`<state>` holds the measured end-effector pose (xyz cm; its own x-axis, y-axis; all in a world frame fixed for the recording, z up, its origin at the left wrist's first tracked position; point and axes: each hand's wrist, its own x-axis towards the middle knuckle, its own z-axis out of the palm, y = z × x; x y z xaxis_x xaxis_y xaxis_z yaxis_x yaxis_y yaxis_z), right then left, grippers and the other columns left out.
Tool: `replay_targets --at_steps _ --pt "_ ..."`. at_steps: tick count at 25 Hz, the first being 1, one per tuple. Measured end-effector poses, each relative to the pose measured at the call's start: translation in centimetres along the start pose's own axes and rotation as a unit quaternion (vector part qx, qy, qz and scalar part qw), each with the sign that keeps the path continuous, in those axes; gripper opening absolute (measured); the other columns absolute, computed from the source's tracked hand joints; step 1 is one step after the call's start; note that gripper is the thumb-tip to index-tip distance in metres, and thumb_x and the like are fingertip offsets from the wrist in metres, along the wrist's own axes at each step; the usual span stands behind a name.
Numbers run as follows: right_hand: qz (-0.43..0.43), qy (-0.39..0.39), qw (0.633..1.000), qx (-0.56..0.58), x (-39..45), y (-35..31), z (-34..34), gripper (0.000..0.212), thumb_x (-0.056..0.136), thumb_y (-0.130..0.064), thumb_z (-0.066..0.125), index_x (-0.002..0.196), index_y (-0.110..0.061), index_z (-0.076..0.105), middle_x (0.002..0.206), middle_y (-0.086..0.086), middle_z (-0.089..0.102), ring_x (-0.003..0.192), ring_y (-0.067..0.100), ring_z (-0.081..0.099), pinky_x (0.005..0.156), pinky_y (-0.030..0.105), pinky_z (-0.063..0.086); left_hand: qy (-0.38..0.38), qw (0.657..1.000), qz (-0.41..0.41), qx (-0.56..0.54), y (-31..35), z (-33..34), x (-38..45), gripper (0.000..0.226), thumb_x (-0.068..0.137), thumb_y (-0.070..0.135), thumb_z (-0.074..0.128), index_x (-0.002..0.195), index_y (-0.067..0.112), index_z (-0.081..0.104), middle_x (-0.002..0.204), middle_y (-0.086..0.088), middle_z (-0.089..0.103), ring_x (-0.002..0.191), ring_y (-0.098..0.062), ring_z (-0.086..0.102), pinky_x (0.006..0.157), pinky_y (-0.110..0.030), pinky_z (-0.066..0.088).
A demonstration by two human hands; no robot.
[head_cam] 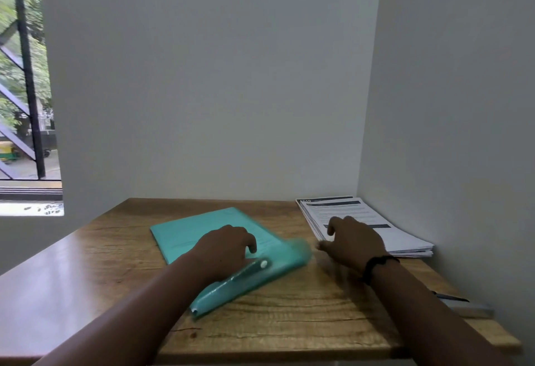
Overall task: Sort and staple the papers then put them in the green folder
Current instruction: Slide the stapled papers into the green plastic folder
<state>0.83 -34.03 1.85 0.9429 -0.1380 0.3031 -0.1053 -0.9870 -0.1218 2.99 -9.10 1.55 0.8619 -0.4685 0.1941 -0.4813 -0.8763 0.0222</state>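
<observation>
A green folder (199,231) lies in the middle of the wooden table (304,316), its near flap with a white snap button (263,264) blurred. My left hand (228,247) rests on the folder near that flap, fingers curled downward. A stack of printed papers (373,221) sits at the back right by the wall. My right hand (353,239), with a black band on the wrist, hovers over the stack's near left corner with its fingers spread and blurred. A stapler (463,303) lies at the right edge, partly hidden behind my right forearm.
White walls close off the table at the back and on the right. A window with a black grille (26,76) is at the far left. Bare wood shows to the left of the folder and along the front edge.
</observation>
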Motion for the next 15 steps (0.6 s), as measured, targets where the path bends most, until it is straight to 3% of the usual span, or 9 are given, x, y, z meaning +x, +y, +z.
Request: replay_targets --at_steps 2,5,7,9,12,15 --pt "0.028 -0.054 0.998 -0.011 0.4 1.6 0.3 0.059 0.080 -0.055 0.063 0.127 -0.024 0.048 0.131 0.002 0.052 0.119 0.021 0.051 0.093 0.031 0.043 -0.005 1.000 0.023 -0.018 1.2 0.1 0.7 0.064 0.083 0.074 0.043 0.130 0.032 0.054 0.137 0.009 0.051 0.124 -0.013 0.045 0.102 -0.034 0.039" --pt "0.033 -0.086 0.994 0.051 0.6 2.7 0.5 0.059 0.081 -0.049 0.063 0.132 -0.023 0.046 0.135 -0.002 0.052 0.122 0.017 0.050 0.095 0.027 0.041 -0.044 0.996 0.059 -0.051 3.7 2.1 0.6 0.084 0.079 0.081 0.041 0.147 0.033 0.033 0.155 0.006 0.031 0.141 -0.016 0.028 0.114 -0.040 0.025" --pt "0.008 -0.066 0.997 0.039 0.8 3.4 0.5 0.043 0.085 -0.045 0.059 0.122 -0.025 0.054 0.125 -0.004 0.059 0.113 0.015 0.055 0.089 0.026 0.043 -0.073 0.994 0.062 -0.047 4.4 3.3 0.2 0.093 0.076 0.086 0.037 0.151 0.033 0.022 0.160 0.004 0.019 0.146 -0.017 0.017 0.118 -0.043 0.016" --pt "-0.026 -0.026 0.999 -0.014 0.9 3.6 0.6 0.023 0.089 -0.042 0.051 0.096 -0.024 0.064 0.102 -0.005 0.067 0.093 0.015 0.061 0.074 0.026 0.045 -0.078 0.994 0.055 -0.051 4.3 3.6 0.2 0.093 0.076 0.085 0.036 0.152 0.034 0.018 0.161 0.004 0.015 0.148 -0.016 0.012 0.119 -0.043 0.011" --pt "-0.025 0.074 0.996 -0.049 1.0 3.7 0.9 0.025 0.089 -0.035 0.044 0.076 -0.020 0.058 0.077 -0.007 0.061 0.073 0.015 0.056 0.058 0.028 0.038 -0.061 0.994 0.057 -0.064 4.2 3.4 0.1 0.089 0.078 0.083 0.039 0.151 0.034 0.022 0.160 0.006 0.018 0.146 -0.012 0.015 0.117 -0.041 0.011" --pt "0.029 0.134 0.989 0.060 1.7 4.4 1.1 0.029 0.090 -0.036 0.050 0.066 -0.019 0.053 0.069 -0.006 0.059 0.069 0.014 0.054 0.055 0.029 0.035 -0.044 0.994 0.052 -0.083 4.2 3.4 0.1 0.084 0.080 0.080 0.042 0.149 0.034 0.028 0.158 0.009 0.025 0.144 -0.010 0.020 0.116 -0.039 0.015"
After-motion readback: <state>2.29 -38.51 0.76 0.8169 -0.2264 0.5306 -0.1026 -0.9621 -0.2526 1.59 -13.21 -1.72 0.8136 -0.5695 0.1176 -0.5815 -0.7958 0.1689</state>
